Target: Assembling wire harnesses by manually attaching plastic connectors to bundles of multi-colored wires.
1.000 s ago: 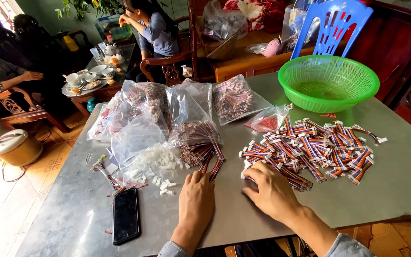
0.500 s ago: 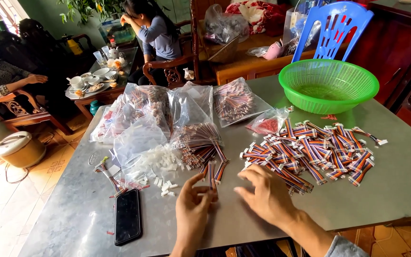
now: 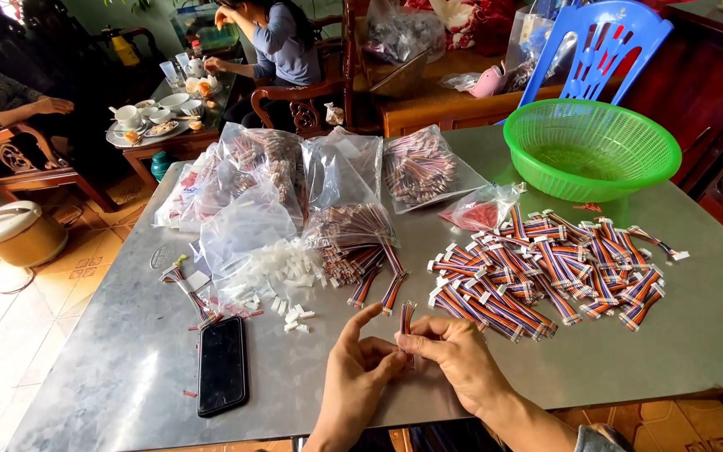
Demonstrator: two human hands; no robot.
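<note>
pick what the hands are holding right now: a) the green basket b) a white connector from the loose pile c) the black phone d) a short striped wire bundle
d: the left hand and right hand pinch a short striped wire bundle between them, while the black phone and green basket sit untouched on the table.

Grey metal table point(image 3: 127, 368) under daylight, tan tiled floor point(image 3: 18, 335) far left of the fingers with a round cream cooker point(image 3: 18, 234) on it. Beyond the fingers: carved wooden chairs point(image 3: 303, 105), low tea table point(image 3: 169, 138), blue plastic chair point(image 3: 604, 42), dark wood cabinet point(image 3: 713, 84) far right.
</note>
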